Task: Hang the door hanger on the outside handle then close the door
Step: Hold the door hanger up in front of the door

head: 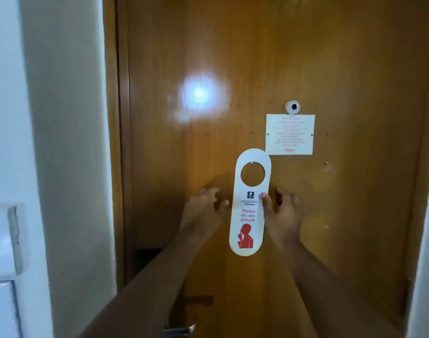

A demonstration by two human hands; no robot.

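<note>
The right hand pinches the hanger upright before the closed door; the left hand hovers open. Hanging hasn't begun; next, probably open by the handle.

I see white walls either side, a light switch at left, and glare on varnished wood between.
</note>
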